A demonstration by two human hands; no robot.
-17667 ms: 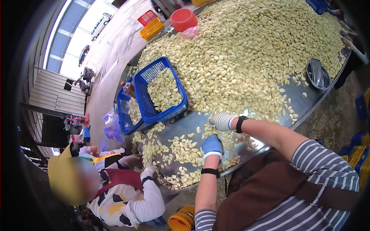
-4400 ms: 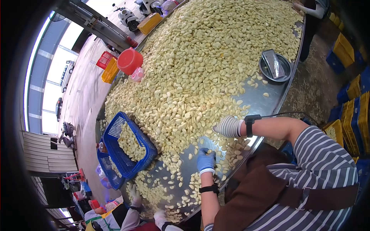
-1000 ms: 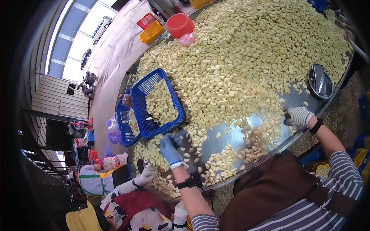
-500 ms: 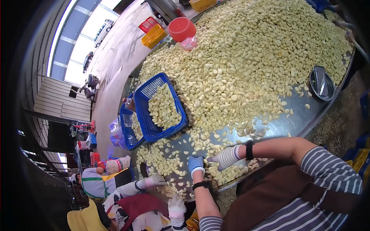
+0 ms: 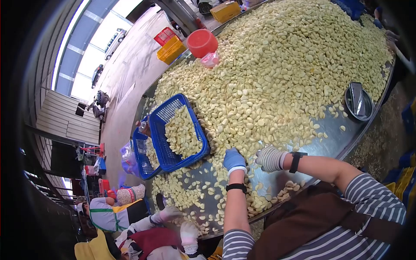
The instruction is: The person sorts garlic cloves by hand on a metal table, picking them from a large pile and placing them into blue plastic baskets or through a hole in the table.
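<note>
Pale, flat bean-like pieces [image 5: 264, 73] are heaped over a metal table [image 5: 336, 134]. My left hand [image 5: 234, 160], in a blue glove, touches the lower edge of the heap with its fingers together and curled down. Close to its right is my right hand [image 5: 270, 158], in a grey-and-white striped glove, fingers bent over the pieces. Whatever lies under either hand's fingers is hidden. Left of my hands stands a blue basket [image 5: 201, 151] partly filled with the same pieces.
Behind that basket sit a smaller blue basket [image 5: 141, 162] and a bottle [image 5: 143, 127]. A red tub [image 5: 202, 43] and a round metal dish [image 5: 359, 102] rest on the table. Co-workers' gloved hands [image 5: 189, 234] are at lower left; another person's arm shows at upper right.
Both my hands have moved up the table towards the heap, the left one also to the right. More bare metal shows below them. The co-worker's hands have shifted slightly.
</note>
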